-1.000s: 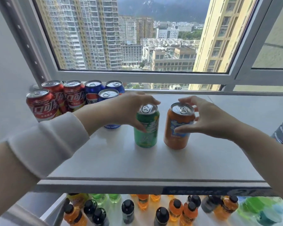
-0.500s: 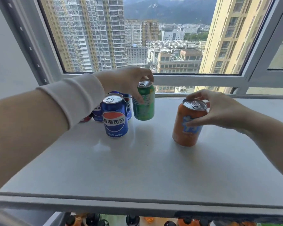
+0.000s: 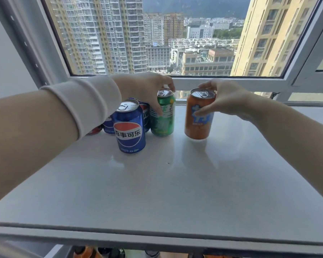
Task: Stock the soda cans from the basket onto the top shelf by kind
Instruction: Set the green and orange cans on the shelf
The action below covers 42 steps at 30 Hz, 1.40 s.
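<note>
Orientation upright for green can [image 3: 163, 116] and orange can [image 3: 199, 118], long axes vertical, tab ends up, both at the back of the top shelf [image 3: 157, 183] near the window [image 3: 157, 34]; green just right of the blue cans [image 3: 130, 131], orange apart to its right. Left hand [image 3: 147, 88] over the green can from above-left, fingers curled round the rim, thumb down the side; right hand [image 3: 226, 99] on the orange can from the right, fingers hooked over the top edge, thumb pressed on the label. Red can [image 3: 95, 130] mostly hidden behind the left sleeve [image 3: 86, 101].
</note>
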Available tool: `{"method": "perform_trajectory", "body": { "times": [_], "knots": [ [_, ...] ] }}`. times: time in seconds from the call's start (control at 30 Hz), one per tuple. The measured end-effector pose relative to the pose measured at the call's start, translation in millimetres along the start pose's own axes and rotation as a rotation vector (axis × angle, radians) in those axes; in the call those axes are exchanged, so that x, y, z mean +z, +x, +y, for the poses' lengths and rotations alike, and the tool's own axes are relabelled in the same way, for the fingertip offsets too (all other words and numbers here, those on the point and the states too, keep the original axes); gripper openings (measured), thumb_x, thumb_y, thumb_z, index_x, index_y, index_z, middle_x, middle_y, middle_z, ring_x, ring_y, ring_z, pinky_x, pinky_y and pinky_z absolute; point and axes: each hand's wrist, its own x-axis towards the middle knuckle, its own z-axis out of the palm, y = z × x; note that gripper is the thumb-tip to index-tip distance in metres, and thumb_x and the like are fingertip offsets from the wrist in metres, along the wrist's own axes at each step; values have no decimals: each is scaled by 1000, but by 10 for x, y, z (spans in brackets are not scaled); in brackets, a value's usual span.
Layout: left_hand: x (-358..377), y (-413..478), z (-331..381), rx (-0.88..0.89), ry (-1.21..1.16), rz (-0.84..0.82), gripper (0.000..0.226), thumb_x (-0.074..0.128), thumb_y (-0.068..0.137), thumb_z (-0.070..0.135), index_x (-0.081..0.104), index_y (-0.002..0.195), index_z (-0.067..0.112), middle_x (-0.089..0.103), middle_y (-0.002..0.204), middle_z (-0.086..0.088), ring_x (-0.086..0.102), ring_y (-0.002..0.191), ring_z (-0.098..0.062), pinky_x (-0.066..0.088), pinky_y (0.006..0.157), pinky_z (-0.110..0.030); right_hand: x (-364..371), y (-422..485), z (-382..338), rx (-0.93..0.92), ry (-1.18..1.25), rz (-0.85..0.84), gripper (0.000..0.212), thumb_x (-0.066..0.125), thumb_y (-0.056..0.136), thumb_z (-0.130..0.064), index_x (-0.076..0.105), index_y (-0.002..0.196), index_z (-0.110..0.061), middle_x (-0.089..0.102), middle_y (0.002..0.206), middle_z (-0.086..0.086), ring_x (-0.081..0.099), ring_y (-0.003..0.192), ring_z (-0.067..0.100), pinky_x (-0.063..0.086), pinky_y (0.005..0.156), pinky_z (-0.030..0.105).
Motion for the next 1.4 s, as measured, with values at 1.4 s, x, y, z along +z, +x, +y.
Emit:
{"method": "perform_trajectory", "body": {
  "times": [1.4],
  "knots": [
    [6,-5,113,-91,33,-7,72,76,71,31,40,131,15,50,132,-7,50,110,-24,39,78,-29,-494,70,463,123,-10,68,79,84,58,-1,49,128,-12,54,116,3,52,107,19,45,84,29]
  ]
}}
